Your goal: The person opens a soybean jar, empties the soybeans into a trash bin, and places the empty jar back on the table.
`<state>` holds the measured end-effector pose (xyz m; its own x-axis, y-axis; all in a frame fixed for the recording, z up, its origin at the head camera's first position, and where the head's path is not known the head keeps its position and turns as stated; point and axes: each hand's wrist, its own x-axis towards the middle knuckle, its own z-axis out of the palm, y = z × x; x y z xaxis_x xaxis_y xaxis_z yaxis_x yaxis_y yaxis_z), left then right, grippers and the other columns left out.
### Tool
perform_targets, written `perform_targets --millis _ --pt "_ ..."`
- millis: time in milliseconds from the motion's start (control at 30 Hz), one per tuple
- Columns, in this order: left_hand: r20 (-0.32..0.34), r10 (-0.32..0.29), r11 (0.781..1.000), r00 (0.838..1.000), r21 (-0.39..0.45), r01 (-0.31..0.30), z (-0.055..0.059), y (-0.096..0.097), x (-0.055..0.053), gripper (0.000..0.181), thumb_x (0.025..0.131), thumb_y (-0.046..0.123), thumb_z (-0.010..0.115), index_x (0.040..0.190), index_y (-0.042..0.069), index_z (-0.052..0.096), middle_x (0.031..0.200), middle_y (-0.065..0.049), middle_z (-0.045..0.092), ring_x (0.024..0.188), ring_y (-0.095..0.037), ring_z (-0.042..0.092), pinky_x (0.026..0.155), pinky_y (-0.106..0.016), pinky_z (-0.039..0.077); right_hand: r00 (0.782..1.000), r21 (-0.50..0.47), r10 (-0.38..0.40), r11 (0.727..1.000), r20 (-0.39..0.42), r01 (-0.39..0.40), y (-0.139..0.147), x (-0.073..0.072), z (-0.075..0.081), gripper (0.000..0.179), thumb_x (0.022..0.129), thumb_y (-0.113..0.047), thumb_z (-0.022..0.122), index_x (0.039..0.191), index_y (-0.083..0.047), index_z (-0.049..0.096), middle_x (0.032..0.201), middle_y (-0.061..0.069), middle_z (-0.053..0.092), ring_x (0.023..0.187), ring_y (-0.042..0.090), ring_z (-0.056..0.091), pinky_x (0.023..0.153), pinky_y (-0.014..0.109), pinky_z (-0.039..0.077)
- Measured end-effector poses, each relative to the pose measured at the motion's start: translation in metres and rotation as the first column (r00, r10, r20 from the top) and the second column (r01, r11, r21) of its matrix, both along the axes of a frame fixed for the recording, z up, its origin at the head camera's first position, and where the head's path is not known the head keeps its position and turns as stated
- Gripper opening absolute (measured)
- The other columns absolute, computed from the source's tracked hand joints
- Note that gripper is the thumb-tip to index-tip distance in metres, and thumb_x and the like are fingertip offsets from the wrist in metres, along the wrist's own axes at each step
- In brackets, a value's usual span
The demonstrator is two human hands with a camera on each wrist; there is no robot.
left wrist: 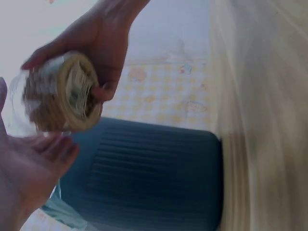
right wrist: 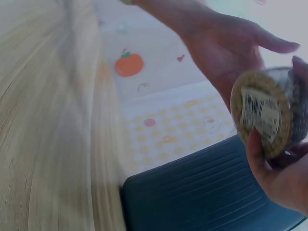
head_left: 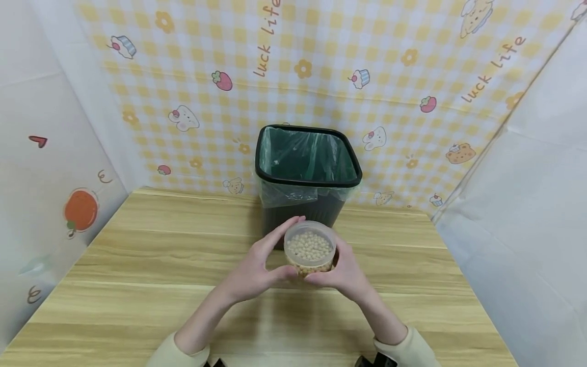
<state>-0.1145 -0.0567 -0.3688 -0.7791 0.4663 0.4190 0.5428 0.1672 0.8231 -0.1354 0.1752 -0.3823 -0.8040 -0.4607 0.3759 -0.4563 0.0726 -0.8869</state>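
A round clear jar (head_left: 310, 247) of small beige beans is held above the table, its lid turned up toward the head view. My right hand (head_left: 346, 270) grips its right side, with the thumb (right wrist: 256, 149) across the bottom, next to a white barcode label (right wrist: 261, 111). My left hand (head_left: 249, 275) is at the jar's left side. Its thumb and fingers are spread and relaxed, fingertips close to the jar; whether they touch it I cannot tell. Behind the jar stands a dark bin (head_left: 307, 182) with a black rim and a clear liner.
The bin stands on a wood-grain table (head_left: 174, 255) against a yellow checked backdrop (head_left: 197, 102). White sheets (head_left: 527, 204) hang at the left and right sides. Pale sleeves (head_left: 408, 349) cover both forearms near the table's front.
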Motion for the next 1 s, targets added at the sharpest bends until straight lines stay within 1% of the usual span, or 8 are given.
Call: perform_targets --millis 133,267,400,500,633,733,833,1000 --pt "0.001 -0.123 0.992 0.992 0.028 0.123 0.004 -0.007 -0.004 0.073 0.101 0.041 0.064 0.163 0.027 0.028 0.167 0.003 0.037 0.152 -0.015 0.039 0.121 -0.041 0.038 0.978 -0.099 0.184 0.980 0.101 -0.175 0.007 -0.005 -0.001 0.090 0.079 -0.049 0.086 0.148 -0.006 0.047 0.131 0.004 0.064 0.116 0.015 0.062 0.101 0.029 0.052" --pt "0.000 -0.244 0.966 0.970 0.084 0.243 0.006 -0.009 -0.010 0.064 0.104 0.034 0.060 0.161 0.019 0.035 0.164 0.000 0.041 0.147 -0.015 0.045 0.118 -0.033 0.040 0.921 -0.174 0.360 0.927 0.151 -0.333 0.008 -0.007 -0.004 0.094 0.079 -0.056 0.083 0.148 -0.004 0.046 0.131 0.003 0.065 0.118 0.016 0.062 0.103 0.031 0.051" --pt "0.021 -0.380 0.917 0.925 0.135 0.374 0.006 -0.010 -0.016 0.059 0.105 0.028 0.059 0.158 0.011 0.039 0.163 -0.008 0.043 0.148 -0.017 0.044 0.120 -0.031 0.038 0.843 -0.224 0.507 0.856 0.182 -0.466 0.007 -0.008 -0.009 0.095 0.079 -0.058 0.082 0.149 -0.007 0.044 0.135 0.004 0.063 0.121 0.016 0.062 0.106 0.033 0.050" --pt "0.051 -0.454 0.886 0.890 0.129 0.445 0.006 -0.012 -0.018 0.062 0.104 0.032 0.061 0.158 0.010 0.039 0.163 -0.010 0.043 0.151 -0.017 0.041 0.121 -0.032 0.036 0.791 -0.239 0.582 0.809 0.191 -0.537 0.006 -0.008 -0.014 0.092 0.081 -0.059 0.080 0.149 -0.010 0.043 0.136 0.001 0.062 0.122 0.015 0.061 0.107 0.034 0.050" --pt "0.095 -0.506 0.862 0.857 0.093 0.498 0.007 -0.015 -0.019 0.072 0.100 0.038 0.066 0.160 0.013 0.035 0.164 -0.007 0.041 0.151 -0.016 0.040 0.122 -0.033 0.035 0.756 -0.203 0.636 0.769 0.156 -0.606 0.003 -0.008 -0.016 0.091 0.084 -0.059 0.077 0.150 -0.006 0.042 0.137 0.001 0.061 0.123 0.015 0.060 0.109 0.035 0.049" --pt "0.116 -0.523 0.853 0.845 0.071 0.518 0.006 -0.017 -0.020 0.078 0.097 0.040 0.070 0.161 0.015 0.032 0.165 -0.006 0.039 0.150 -0.016 0.041 0.122 -0.031 0.035 0.756 -0.170 0.639 0.768 0.139 -0.617 0.000 -0.008 -0.014 0.092 0.085 -0.057 0.077 0.150 -0.002 0.042 0.137 0.001 0.061 0.123 0.014 0.060 0.108 0.035 0.049" --pt "0.128 -0.515 0.857 0.848 0.051 0.513 0.004 -0.019 -0.021 0.081 0.095 0.044 0.071 0.161 0.016 0.033 0.166 -0.005 0.037 0.148 -0.016 0.042 0.121 -0.029 0.035 0.775 -0.146 0.616 0.788 0.142 -0.599 -0.001 -0.008 -0.014 0.093 0.085 -0.056 0.078 0.149 0.000 0.042 0.137 0.001 0.062 0.122 0.014 0.061 0.108 0.034 0.049" --pt "0.136 -0.467 0.883 0.874 0.032 0.467 -0.001 -0.022 -0.020 0.079 0.094 0.042 0.073 0.159 0.019 0.034 0.167 -0.001 0.036 0.150 -0.015 0.040 0.121 -0.029 0.034 0.841 -0.077 0.525 0.851 0.131 -0.520 -0.003 -0.007 -0.015 0.088 0.084 -0.049 0.082 0.146 0.001 0.046 0.133 0.002 0.064 0.119 0.014 0.062 0.106 0.033 0.051"
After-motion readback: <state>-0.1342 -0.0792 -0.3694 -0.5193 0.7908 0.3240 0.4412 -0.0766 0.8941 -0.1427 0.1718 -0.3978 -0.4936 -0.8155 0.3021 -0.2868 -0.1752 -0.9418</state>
